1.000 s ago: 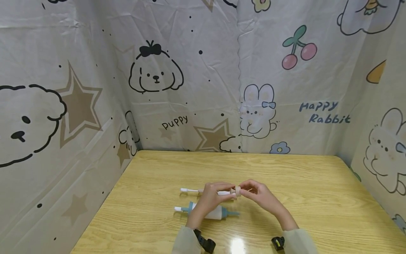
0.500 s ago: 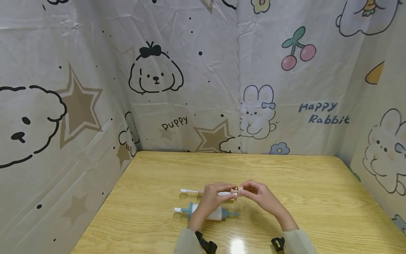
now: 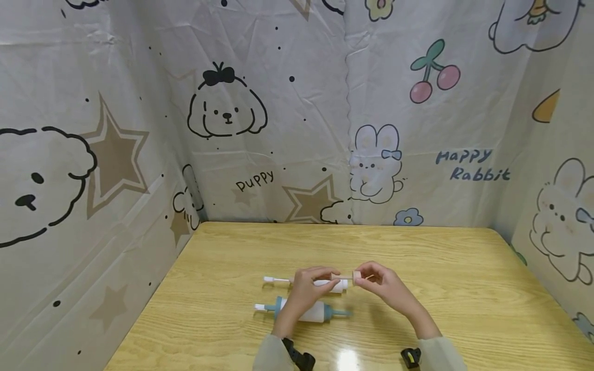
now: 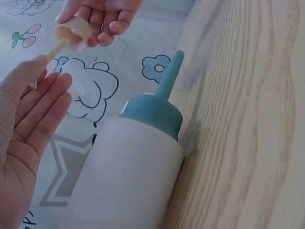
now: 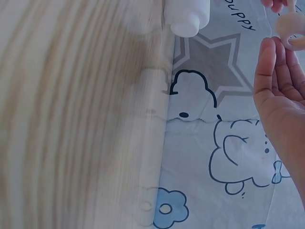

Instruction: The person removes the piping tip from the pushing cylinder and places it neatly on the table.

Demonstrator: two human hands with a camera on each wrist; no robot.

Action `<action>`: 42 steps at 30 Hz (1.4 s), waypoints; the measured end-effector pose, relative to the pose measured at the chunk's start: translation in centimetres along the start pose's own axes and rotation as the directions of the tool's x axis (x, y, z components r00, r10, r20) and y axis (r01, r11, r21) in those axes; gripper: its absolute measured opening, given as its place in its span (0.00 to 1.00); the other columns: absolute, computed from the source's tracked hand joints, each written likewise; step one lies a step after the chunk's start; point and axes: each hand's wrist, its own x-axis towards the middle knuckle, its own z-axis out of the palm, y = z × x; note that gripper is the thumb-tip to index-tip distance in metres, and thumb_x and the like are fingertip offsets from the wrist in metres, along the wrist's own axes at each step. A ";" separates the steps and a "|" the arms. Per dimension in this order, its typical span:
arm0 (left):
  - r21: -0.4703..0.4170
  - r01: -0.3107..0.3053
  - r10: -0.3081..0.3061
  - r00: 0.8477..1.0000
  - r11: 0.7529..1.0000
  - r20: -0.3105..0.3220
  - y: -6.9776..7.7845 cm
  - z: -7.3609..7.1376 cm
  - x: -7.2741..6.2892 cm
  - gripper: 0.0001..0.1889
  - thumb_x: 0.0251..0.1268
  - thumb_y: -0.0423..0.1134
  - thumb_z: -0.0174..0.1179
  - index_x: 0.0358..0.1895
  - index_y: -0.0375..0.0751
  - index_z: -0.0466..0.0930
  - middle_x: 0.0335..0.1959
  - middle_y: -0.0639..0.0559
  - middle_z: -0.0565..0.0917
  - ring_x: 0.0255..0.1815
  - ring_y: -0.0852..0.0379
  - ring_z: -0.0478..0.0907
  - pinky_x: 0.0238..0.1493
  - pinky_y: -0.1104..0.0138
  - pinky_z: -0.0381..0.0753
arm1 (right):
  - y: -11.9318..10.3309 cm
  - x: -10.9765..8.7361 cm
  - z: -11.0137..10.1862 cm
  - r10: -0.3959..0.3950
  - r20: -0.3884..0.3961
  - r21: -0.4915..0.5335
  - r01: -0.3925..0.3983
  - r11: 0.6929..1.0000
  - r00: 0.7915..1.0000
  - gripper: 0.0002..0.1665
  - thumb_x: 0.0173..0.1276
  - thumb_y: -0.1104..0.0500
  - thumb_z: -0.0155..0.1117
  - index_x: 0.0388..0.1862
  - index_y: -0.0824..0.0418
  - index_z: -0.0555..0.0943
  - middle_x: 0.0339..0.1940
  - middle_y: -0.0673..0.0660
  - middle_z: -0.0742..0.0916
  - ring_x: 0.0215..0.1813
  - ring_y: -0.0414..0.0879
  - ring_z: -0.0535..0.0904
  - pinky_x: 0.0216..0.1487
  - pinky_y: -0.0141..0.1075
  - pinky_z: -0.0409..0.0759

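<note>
I find the beige stemmed piece [image 4: 75, 37] pinched at both ends, my left hand [image 3: 310, 286] on its stem and my right hand [image 3: 383, 283] on its cup-shaped end, long axis running crosswise between them, with the white bottle [image 3: 337, 286] lying below.

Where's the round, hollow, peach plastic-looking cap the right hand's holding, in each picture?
Head view: the cap, below and right of centre, at the fingertips of the right hand.
Left wrist view: the cap, toward the top left.
Right wrist view: the cap, at the upper right edge, partly cut off.
Shared landmark: the blue flower printed on the pale cloth, in all three views.
</note>
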 end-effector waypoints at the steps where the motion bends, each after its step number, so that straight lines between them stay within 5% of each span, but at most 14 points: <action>1: -0.006 0.010 -0.010 1.000 1.000 -0.003 0.0 0.0 0.0 0.09 0.62 0.36 0.67 0.43 0.39 0.87 0.41 0.46 0.90 0.37 0.54 0.87 0.44 0.73 0.86 | 0.1 -0.1 -0.1 -0.002 -0.004 -0.003 0.002 1.000 1.000 0.16 0.71 0.53 0.63 0.51 0.61 0.78 0.45 0.58 0.84 0.44 0.36 0.79 0.46 0.29 0.81; 16: -0.050 0.119 -0.120 0.993 0.992 -0.015 -0.4 0.1 -0.2 0.07 0.64 0.39 0.66 0.42 0.43 0.88 0.42 0.48 0.90 0.40 0.54 0.87 0.44 0.68 0.88 | 1.4 -1.5 -2.3 0.007 -0.045 -0.034 -0.009 0.999 0.999 0.16 0.70 0.54 0.64 0.51 0.61 0.78 0.44 0.57 0.84 0.44 0.34 0.78 0.45 0.29 0.81; 25: -0.071 0.108 -0.108 0.994 0.992 -0.002 -0.2 0.6 0.3 0.09 0.65 0.40 0.65 0.43 0.42 0.88 0.42 0.47 0.90 0.40 0.53 0.87 0.43 0.57 0.88 | 2.2 -2.5 -3.7 0.015 -0.058 -0.047 -0.018 0.999 0.998 0.16 0.71 0.55 0.63 0.52 0.62 0.78 0.44 0.57 0.84 0.44 0.34 0.78 0.45 0.29 0.80; 35: -0.058 0.082 -0.082 0.997 0.995 -0.003 0.0 2.2 0.9 0.08 0.65 0.40 0.65 0.43 0.42 0.87 0.42 0.47 0.90 0.38 0.55 0.87 0.44 0.71 0.87 | 2.7 -3.6 -5.3 0.043 -0.088 -0.069 -0.049 0.996 0.995 0.17 0.70 0.55 0.63 0.52 0.64 0.77 0.44 0.58 0.84 0.43 0.33 0.78 0.44 0.28 0.81; 42: -0.081 0.076 -0.076 0.997 0.994 0.002 0.2 3.4 1.3 0.08 0.65 0.40 0.65 0.43 0.40 0.87 0.42 0.45 0.89 0.37 0.55 0.87 0.45 0.72 0.87 | 3.2 -4.4 -6.3 0.059 -0.106 -0.081 -0.068 0.994 0.993 0.17 0.70 0.55 0.63 0.52 0.63 0.78 0.44 0.57 0.84 0.44 0.32 0.77 0.44 0.28 0.81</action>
